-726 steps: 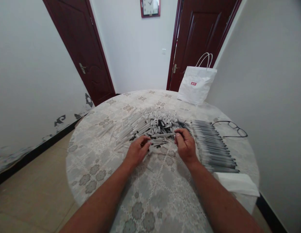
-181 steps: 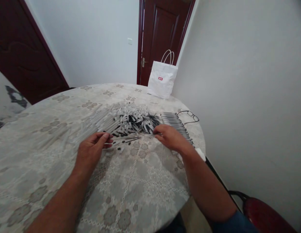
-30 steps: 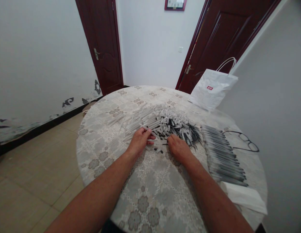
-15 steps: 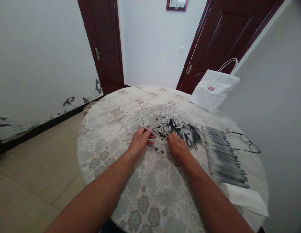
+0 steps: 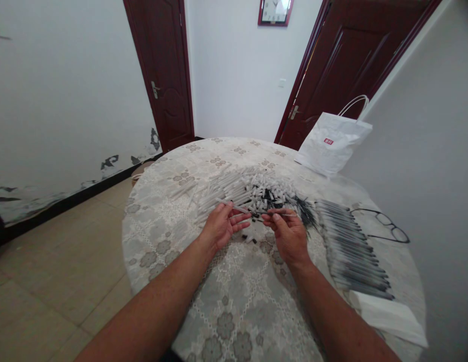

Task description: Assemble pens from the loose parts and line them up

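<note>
My left hand (image 5: 223, 225) is closed at thumb and forefinger on a slim white pen barrel (image 5: 238, 207), its other fingers loosely spread. Just to the right, my right hand (image 5: 290, 235) pinches a thin pen refill (image 5: 269, 214) pointing left at the barrel. The two tips are close; whether they touch I cannot tell. Behind my left hand lies a heap of white pen barrels (image 5: 227, 190). Short white caps (image 5: 280, 185) are piled behind my right hand, with dark thin refills (image 5: 306, 210) beside them. A few small black and white pieces (image 5: 249, 238) lie between my hands.
Several grey pens (image 5: 351, 246) lie in a row at the right, near eyeglasses (image 5: 387, 221) and a folded white paper item (image 5: 388, 314). A white paper bag (image 5: 332, 143) stands at the back right of the round table with its patterned cloth (image 5: 237, 291).
My right hand has risen from the small parts and turned, now showing a refill in its fingers. The left hand keeps the barrel, with its fingers opened more. The view has tilted up slightly.
</note>
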`<state>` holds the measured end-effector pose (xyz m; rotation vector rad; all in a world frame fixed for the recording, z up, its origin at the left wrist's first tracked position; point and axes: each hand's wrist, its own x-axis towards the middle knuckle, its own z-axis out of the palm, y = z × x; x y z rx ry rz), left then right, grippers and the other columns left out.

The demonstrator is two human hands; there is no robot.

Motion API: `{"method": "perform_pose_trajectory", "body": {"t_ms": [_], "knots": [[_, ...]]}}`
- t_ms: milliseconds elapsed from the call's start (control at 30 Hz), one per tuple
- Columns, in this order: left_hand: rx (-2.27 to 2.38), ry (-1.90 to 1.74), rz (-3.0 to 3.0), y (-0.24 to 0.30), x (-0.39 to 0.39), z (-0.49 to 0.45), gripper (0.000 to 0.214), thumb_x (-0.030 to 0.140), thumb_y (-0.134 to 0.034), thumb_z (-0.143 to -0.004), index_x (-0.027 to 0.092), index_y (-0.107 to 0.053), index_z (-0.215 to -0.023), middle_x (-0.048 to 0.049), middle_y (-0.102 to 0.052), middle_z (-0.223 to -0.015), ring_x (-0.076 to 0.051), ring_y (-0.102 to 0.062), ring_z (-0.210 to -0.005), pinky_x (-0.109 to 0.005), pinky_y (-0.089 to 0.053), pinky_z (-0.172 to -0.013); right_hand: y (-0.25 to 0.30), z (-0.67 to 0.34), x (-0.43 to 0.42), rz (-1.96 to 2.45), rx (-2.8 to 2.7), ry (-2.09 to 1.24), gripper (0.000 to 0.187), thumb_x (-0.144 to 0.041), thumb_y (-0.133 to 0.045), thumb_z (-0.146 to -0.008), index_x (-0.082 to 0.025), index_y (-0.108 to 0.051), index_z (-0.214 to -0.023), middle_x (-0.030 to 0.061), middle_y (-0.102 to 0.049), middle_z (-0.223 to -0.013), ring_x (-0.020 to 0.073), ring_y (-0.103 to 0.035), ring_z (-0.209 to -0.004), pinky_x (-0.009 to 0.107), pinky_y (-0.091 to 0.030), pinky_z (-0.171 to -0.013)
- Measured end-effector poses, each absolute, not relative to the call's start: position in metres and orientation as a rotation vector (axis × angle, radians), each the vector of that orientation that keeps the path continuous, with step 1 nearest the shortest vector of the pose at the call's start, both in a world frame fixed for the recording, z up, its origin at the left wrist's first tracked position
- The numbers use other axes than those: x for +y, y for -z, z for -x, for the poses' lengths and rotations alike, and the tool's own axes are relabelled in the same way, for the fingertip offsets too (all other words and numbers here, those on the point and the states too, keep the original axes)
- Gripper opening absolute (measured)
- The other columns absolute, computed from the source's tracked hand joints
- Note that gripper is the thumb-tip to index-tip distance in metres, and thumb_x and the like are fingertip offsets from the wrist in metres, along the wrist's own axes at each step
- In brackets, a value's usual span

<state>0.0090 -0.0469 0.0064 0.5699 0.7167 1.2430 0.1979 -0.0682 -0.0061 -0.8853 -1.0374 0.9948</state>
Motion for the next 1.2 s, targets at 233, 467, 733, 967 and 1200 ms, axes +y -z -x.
{"method": "perform_pose_trajectory", "body": {"t_ms": [233,467,733,967,1200], "knots": [[0.66,-1.25,-0.507,-0.002,-0.046,-0.011,0.028,0.034,-0.069,-0.087,0.019,-0.045,-0.088,-0.0095,-0.073,-0.088,-0.029,-0.075,-0.09,-0.048,-0.06,-0.081,0.008,-0.196,-0.069,0.841,-1.031,-1.009,0.019,-0.034,-0.071,-0.087,-0.02,-0.063,-0.097,0.0057,-0.073,-0.101,0.0202,-0.075,-0.089,0.037,-0.062,-0.078],[0.651,-1.26,-0.499,-0.004,-0.046,-0.011,0.027,0.034,-0.068,-0.088,0.02,-0.045,-0.091,-0.0075,-0.073,-0.086,-0.028,-0.076,-0.086,-0.048,-0.06,-0.082,0.006,-0.194,-0.074,0.867,-1.103,-1.006,0.018,-0.033,-0.071,-0.086,-0.02,-0.065,-0.097,0.0063,-0.072,-0.105,0.0207,-0.074,-0.091,0.039,-0.061,-0.082],[0.614,-1.184,-0.576,-0.004,-0.053,-0.016,0.029,0.036,-0.067,-0.089,0.021,-0.043,-0.093,-0.0099,-0.071,-0.099,-0.026,-0.075,-0.086,-0.047,-0.061,-0.078,0.01,-0.19,-0.078,0.991,-1.387,-0.858,0.014,-0.03,-0.072,-0.083,-0.021,-0.072,-0.094,0.0059,-0.07,-0.108,0.0204,-0.068,-0.097,0.035,-0.059,-0.081],[0.625,-1.212,-0.581,-0.005,-0.056,-0.022,0.03,0.039,-0.068,-0.088,0.021,-0.045,-0.096,-0.0087,-0.07,-0.099,-0.025,-0.075,-0.085,-0.045,-0.062,-0.076,0.006,-0.192,-0.081,1.011,-1.298,-0.907,0.04,-0.044,-0.057,-0.095,-0.024,-0.055,-0.129,0.0091,-0.065,-0.121,0.0204,-0.067,-0.096,0.032,-0.058,-0.073],[0.562,-0.975,-0.72,0.002,-0.071,-0.037,0.036,0.042,-0.067,-0.089,0.021,-0.054,-0.114,-0.0106,-0.069,-0.103,-0.022,-0.074,-0.077,-0.042,-0.062,-0.071,0.017,-0.185,-0.084,1.07,-1.441,-0.945,0.048,-0.052,-0.042,-0.1,-0.032,-0.047,-0.143,0.0068,-0.059,-0.132,0.0229,-0.061,-0.117,0.041,-0.05,-0.099]]}}
